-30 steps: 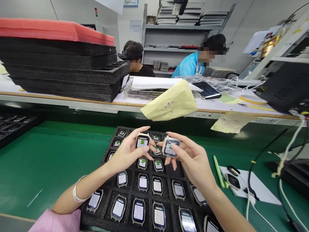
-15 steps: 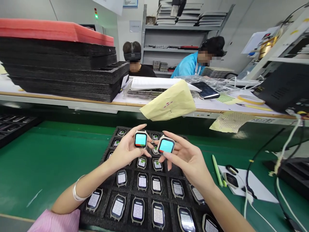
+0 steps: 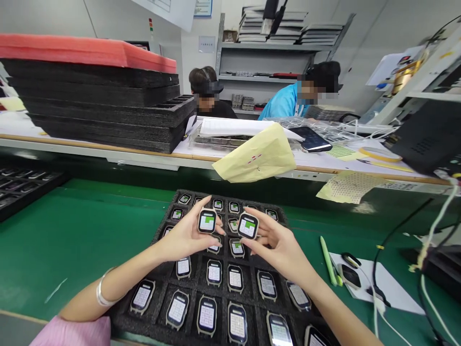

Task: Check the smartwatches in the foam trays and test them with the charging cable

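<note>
My left hand [image 3: 187, 235] is closed on a smartwatch case [image 3: 207, 221], thumb below and index finger above. A second smartwatch case [image 3: 248, 226] is gripped by my right hand [image 3: 275, 240] in much the same way. Both lit screens face me and show white with a green patch. Under my hands lies a black foam tray [image 3: 162, 300], its compartments holding several more strapless watches with lit screens, such as a watch [image 3: 207, 315] in the near row. My hands and forearms hide part of the tray.
On the raised shelf stand stacked black foam trays [image 3: 90, 105] under a red foam sheet [image 3: 72, 50]. A yellow paper [image 3: 257, 156] hangs over its edge. To the right lie a green pen [image 3: 327, 259], a white sheet [image 3: 396, 293] and cables. Two people sit beyond the shelf.
Both held watches' screens have switched from cyan with a red strip to white with a green patch. The hands sit slightly lower in view, and the camera view has shifted a little.
</note>
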Tool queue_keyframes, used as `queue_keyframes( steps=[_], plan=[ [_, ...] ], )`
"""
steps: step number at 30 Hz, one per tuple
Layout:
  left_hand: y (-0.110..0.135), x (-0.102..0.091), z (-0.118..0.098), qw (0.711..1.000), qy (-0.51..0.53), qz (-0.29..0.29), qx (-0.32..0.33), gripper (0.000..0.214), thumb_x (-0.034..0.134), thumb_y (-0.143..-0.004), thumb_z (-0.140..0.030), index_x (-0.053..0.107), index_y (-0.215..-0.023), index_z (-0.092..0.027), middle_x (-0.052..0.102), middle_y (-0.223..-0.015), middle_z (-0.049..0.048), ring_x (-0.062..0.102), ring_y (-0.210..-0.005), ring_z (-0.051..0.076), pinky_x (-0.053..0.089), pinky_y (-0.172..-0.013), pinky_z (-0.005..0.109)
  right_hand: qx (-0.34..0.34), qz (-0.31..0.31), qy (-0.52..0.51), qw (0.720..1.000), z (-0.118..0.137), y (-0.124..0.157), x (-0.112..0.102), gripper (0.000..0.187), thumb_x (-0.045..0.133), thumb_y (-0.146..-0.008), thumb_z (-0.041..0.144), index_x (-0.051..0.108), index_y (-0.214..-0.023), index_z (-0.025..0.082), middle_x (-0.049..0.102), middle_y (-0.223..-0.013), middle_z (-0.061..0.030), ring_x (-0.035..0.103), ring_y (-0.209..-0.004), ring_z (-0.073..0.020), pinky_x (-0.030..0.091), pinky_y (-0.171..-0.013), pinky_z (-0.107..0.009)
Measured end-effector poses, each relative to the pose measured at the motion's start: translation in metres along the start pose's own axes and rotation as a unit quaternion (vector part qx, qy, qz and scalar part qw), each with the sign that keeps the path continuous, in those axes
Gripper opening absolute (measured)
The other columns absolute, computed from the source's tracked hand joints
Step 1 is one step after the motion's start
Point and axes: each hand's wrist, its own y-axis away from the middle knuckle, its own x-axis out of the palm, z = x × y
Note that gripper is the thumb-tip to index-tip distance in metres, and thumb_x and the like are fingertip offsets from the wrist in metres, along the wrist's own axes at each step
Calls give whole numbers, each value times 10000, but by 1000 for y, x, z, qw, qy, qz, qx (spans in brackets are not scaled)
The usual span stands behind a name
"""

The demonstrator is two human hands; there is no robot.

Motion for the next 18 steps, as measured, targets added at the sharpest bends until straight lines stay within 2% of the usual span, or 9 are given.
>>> queue_keyframes(
  steps=[3, 5, 8, 10, 12, 14, 16, 18],
  plan=[
    [20, -27, 18, 999, -33, -7, -39, 743, 662, -800, -145, 241, -1396, -282, 555, -1038, 57, 606, -972, 204, 531, -826, 393, 33, 7, 215, 976, -35, 8, -14, 466, 622, -833, 308, 508, -1269, 191, 636, -919, -67, 629, -635, -206, 542, -582, -352],
    [36, -45, 26, 995, -71, -12, -67, 710, 636, -824, -176, 215, -1388, -268, 567, -1036, 64, 607, -1001, 218, 517, -836, 399, 8, 15, 327, 945, -58, 14, -24, 422, 610, -828, 330, 551, -1217, 178, 610, -954, -85, 634, -755, -250, 540, -684, -398],
    [61, -68, 30, 972, -212, -14, -102, 605, 605, -847, -221, 261, -1344, -242, 609, -1045, 72, 613, -1019, 230, 484, -885, 418, -28, 40, 400, 915, -86, 22, -35, 403, 554, -864, 358, 560, -1224, 178, 564, -1038, -113, 603, -940, -287, 509, -827, -430],
    [74, -78, 28, 926, -365, -17, -98, 487, 607, -841, -263, 373, -1267, -227, 615, -1099, 83, 605, -1021, 243, 460, -913, 436, -35, 62, 421, 904, -95, 24, -41, 421, 514, -889, 366, 546, -1259, 168, 545, -1040, -122, 592, -945, -284, 505, -836, -431],
    [83, -85, 26, 859, -507, -14, -67, 393, 625, -820, -304, 471, -1169, -212, 591, -1167, 95, 565, -1067, 269, 429, -941, 454, -47, 83, 451, 887, -96, 24, -45, 448, 505, -897, 365, 537, -1281, 135, 534, -1047, -141, 579, -943, -296, 504, -833, -448],
    [89, -90, 24, 801, -597, 0, -39, 353, 629, -810, -336, 517, -1115, -198, 567, -1191, 102, 517, -1106, 286, 406, -949, 454, -65, 97, 488, 865, -89, 22, -42, 462, 522, -895, 356, 540, -1276, 95, 529, -1088, -175, 565, -963, -322, 496, -837, -482],
    [92, -92, 22, 762, -646, 26, -36, 354, 626, -804, -371, 536, -1096, -192, 555, -1178, 103, 501, -1082, 287, 411, -913, 437, -93, 109, 512, 847, -75, 20, -30, 469, 567, -881, 337, 540, -1268, 73, 511, -1181, -211, 537, -1040, -355, 478, -869, -511],
    [91, -90, 21, 733, -678, 42, -35, 391, 628, -791, -382, 534, -1118, -191, 538, -1189, 106, 488, -1072, 289, 409, -886, 424, -126, 133, 511, 840, -57, 20, -7, 472, 617, -864, 296, 528, -1272, 76, 485, -1264, -218, 493, -1135, -363, 454, -925, -506]
  ],
)
